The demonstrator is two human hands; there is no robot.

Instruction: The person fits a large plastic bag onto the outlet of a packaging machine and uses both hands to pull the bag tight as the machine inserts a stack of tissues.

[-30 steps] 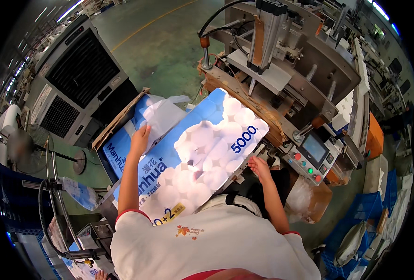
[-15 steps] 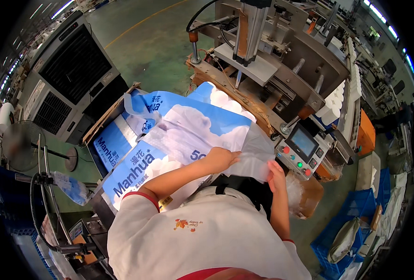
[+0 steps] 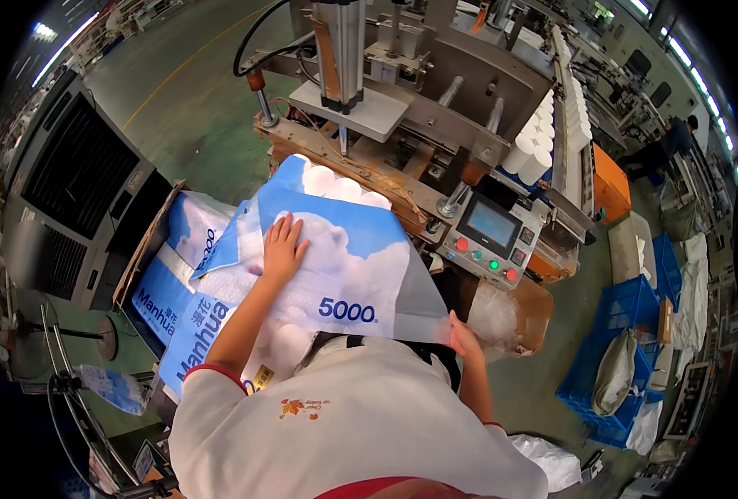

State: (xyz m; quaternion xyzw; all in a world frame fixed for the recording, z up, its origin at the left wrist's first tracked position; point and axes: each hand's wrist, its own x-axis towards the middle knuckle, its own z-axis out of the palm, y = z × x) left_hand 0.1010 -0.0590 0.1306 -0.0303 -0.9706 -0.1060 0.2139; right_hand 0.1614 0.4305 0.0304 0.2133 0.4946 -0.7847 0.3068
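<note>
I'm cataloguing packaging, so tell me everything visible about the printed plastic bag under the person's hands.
The printed plastic bag looks thin and flexible, with sky blue, pale rounded shapes, dark blue print and a greyish strip at its right end. It lies spread and slightly rumpled over similar printed material, left of the control panel. The left hand rests on it; the right hand holds its lower right corner. Whether it is open is unclear.

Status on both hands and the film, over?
Left hand spread on printed film; right hand pinching its corner. Control panel nearby, clear of both hands.
</note>
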